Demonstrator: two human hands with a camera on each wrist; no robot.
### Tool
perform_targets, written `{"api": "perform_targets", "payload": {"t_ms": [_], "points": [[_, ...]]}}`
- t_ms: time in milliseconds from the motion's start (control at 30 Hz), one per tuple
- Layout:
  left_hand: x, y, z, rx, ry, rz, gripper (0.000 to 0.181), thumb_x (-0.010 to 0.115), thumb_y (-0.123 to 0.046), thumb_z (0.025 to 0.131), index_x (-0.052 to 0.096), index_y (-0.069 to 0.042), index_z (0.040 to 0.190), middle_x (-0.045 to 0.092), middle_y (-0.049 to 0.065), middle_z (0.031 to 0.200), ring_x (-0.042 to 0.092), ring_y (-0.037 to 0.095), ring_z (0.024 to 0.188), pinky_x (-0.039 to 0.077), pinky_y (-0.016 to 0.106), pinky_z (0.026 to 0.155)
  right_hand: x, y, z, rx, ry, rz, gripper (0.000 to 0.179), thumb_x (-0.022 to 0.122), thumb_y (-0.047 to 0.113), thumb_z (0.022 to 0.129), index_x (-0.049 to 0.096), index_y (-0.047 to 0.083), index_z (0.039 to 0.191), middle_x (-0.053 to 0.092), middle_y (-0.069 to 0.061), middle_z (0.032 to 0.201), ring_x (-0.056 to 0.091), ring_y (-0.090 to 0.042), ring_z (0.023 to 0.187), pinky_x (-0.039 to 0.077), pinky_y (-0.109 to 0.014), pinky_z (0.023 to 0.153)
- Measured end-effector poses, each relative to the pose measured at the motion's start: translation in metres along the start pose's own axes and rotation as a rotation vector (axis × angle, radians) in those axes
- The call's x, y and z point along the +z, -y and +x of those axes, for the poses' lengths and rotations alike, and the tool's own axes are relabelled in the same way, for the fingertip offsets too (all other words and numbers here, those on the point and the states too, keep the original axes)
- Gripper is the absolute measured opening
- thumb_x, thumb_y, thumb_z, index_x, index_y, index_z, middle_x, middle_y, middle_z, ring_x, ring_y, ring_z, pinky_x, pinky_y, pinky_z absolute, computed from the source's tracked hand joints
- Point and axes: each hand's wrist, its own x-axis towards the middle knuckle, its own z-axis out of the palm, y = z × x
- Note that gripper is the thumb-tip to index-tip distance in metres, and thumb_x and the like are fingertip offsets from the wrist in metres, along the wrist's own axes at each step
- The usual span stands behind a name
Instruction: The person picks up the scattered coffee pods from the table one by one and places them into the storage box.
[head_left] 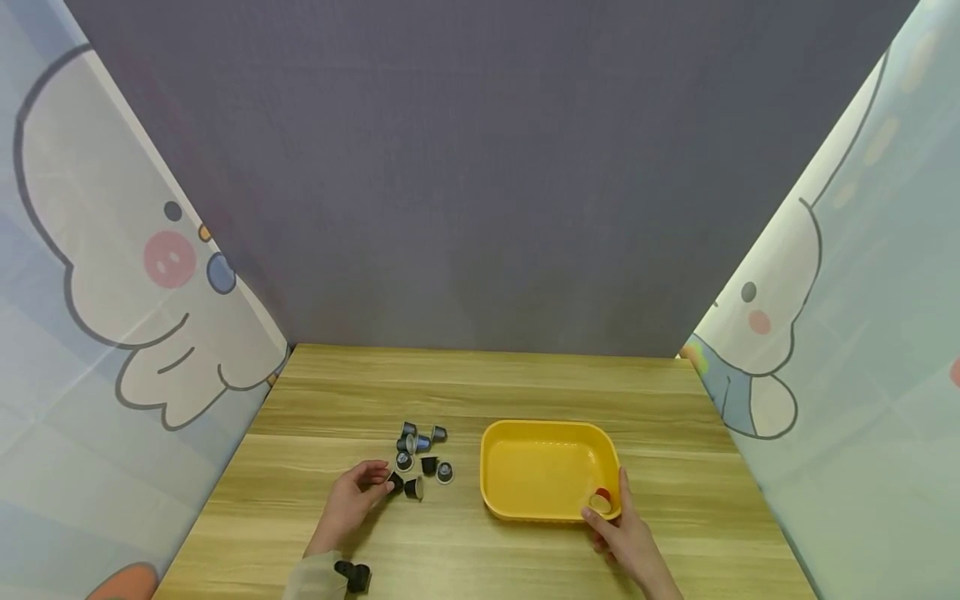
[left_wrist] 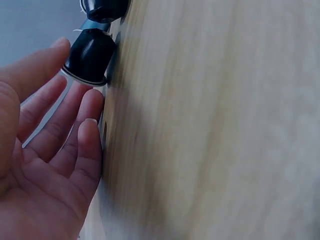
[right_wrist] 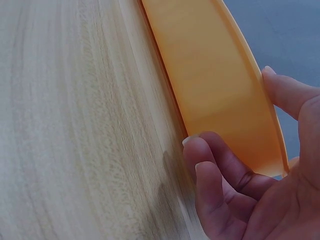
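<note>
My left hand [head_left: 354, 500] is beside a black coffee capsule [head_left: 395, 482] at the near left edge of a small group. In the left wrist view, the thumb tip lies against or very near that capsule [left_wrist: 90, 57], and the loosely bent fingers [left_wrist: 90, 145] do not wrap round it. A yellow plastic tray [head_left: 547, 517] stands right of the group. Its near right corner is gripped by my right hand [head_left: 626, 537], thumb on the rim and other fingers against the outer wall [right_wrist: 220, 85]. Inside that corner lies a red capsule [head_left: 602, 495].
Several more capsules, black, dark grey and blue, lie close together, among them a blue one [head_left: 422, 444], an upturned one [head_left: 445, 472] and a black one on its side [head_left: 414, 488]. The wooden table [head_left: 450, 383] ends at a grey backdrop [head_left: 480, 208].
</note>
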Motion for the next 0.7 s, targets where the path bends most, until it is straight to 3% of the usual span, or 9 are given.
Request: {"api": "perform_targets", "payload": {"t_ms": [433,533,700], "points": [[0.007,-0.002,0.0,0.025,-0.018,0.08,0.032,0.083,-0.003,0.08,0.071,-0.003,0.109,0.071,0.004,0.098,0.063,0.018,0.088,0.052,0.027,0.078,0.0,0.0,0.001,-0.003,-0.004,-0.013,0.106,0.068,0.043,0.094,-0.014,0.023,0.159,0.064,-0.005,0.071,0.062,-0.019,0.062,0.049,-0.032,0.051],[0.01,-0.004,0.0,0.006,-0.019,0.1,0.035,0.085,-0.006,0.078,0.072,-0.006,0.11,0.071,0.002,0.101,0.063,0.017,0.089,0.052,0.027,0.078,0.0,0.0,0.001,-0.003,-0.008,-0.017,0.106,0.068,0.043,0.094,-0.013,0.023,0.159,0.064,-0.004,0.071,0.062,-0.019,0.062,0.05,-0.032,0.051],[0.013,-0.007,-0.001,0.003,0.009,0.175,0.042,0.088,-0.01,0.075,0.071,-0.008,0.113,0.07,0.002,0.102,0.062,0.018,0.093,0.051,0.032,0.081,0.0,0.0,0.0,-0.003,-0.009,-0.017,0.106,0.068,0.042,0.094,-0.013,0.024,0.159,0.064,-0.004,0.071,0.062,-0.019,0.062,0.05,-0.032,0.051]]}}
